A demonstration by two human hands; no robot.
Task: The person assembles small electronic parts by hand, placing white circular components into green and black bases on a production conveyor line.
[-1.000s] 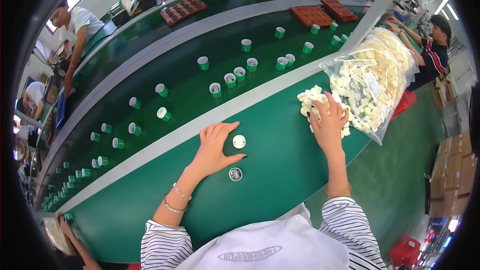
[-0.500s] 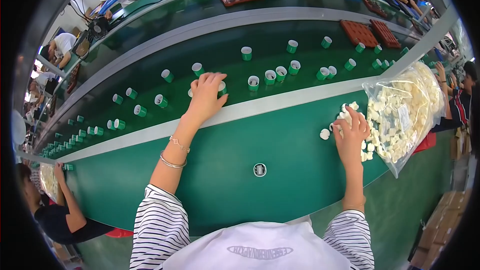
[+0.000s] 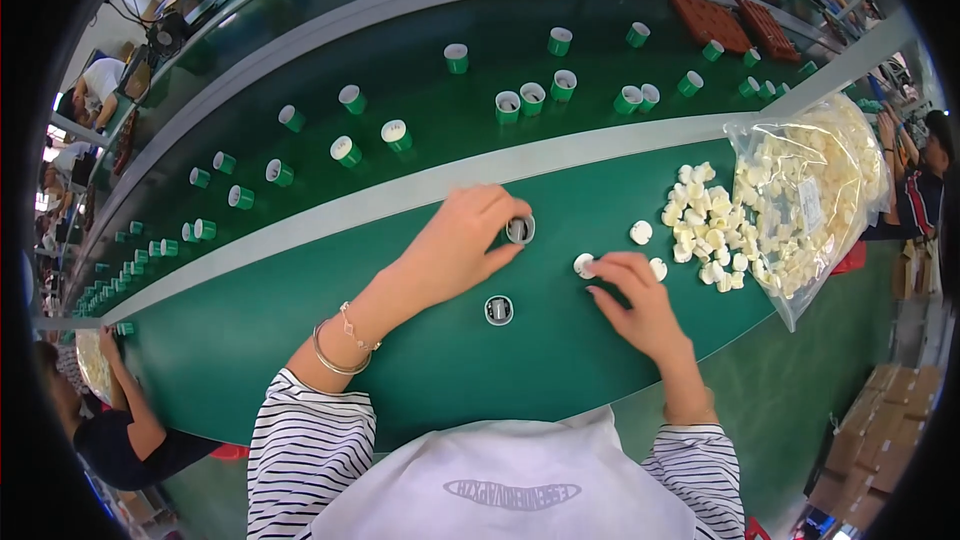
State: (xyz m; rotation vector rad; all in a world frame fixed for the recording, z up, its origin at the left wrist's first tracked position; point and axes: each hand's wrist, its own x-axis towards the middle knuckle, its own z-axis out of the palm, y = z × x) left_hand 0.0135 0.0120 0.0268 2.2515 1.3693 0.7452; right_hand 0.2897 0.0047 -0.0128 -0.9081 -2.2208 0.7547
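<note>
My left hand [image 3: 462, 245] has its thumb and fingers closed on the rim of a small green cup [image 3: 521, 231], which has a white lining and a dark grey part inside. A matching cup [image 3: 499, 311] stands nearer me on the green tabletop. My right hand [image 3: 642, 306] is slightly blurred, with thumb and forefinger apart. Its fingertip touches the edge of a round white cap [image 3: 583, 265] on the table. Close to that hand are a second white cap [image 3: 641, 232] and a third cap [image 3: 658, 269], partly beside the fingers.
A loose heap of cream-white caps [image 3: 702, 225] spills beside a clear plastic bag [image 3: 812, 198] full of them at right. Beyond the pale ledge [image 3: 440, 180], a green belt [image 3: 420, 70] carries several green cups and brown trays [image 3: 710, 23]. A co-worker [image 3: 110, 435] sits at far left.
My left hand has come back from the belt with a green cup onto the table. My right hand has moved left from the heap, and loose caps now lie near it. The view has shifted slightly.
</note>
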